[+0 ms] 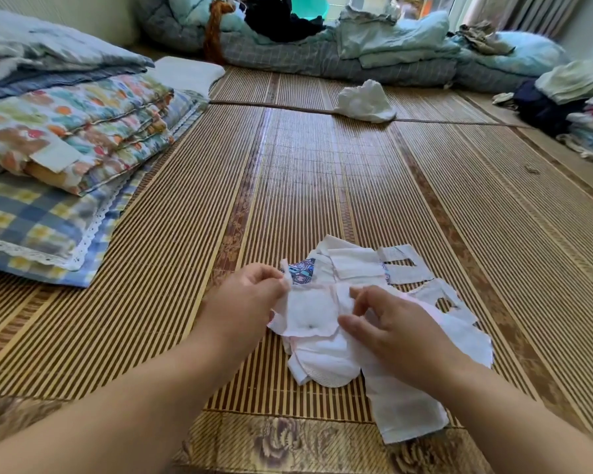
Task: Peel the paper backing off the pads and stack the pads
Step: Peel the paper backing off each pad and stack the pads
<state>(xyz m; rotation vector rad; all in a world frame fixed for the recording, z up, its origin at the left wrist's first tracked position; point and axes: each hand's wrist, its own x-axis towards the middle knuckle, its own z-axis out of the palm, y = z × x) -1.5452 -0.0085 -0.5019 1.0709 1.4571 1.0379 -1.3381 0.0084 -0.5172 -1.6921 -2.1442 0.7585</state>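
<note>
A white pad (310, 311) is held flat just above the bamboo mat (288, 172). My left hand (250, 299) pinches its upper left corner. My right hand (384, 326) grips its right side with thumb and fingers. Under it lie more white pads (326, 364), overlapping in a loose heap. Strips of peeled paper backing (404, 271) with cut-out holes lie just beyond, to the right. A long white piece (404, 412) stretches toward me under my right forearm. A small printed wrapper (302, 268) peeks out behind the held pad.
Folded quilts and a checked pillow (48, 220) are stacked at the left. A crumpled white cloth (365, 100) lies farther out on the mat. Bedding (339, 53) lines the back, and piles of clothes (579, 107) sit at the right.
</note>
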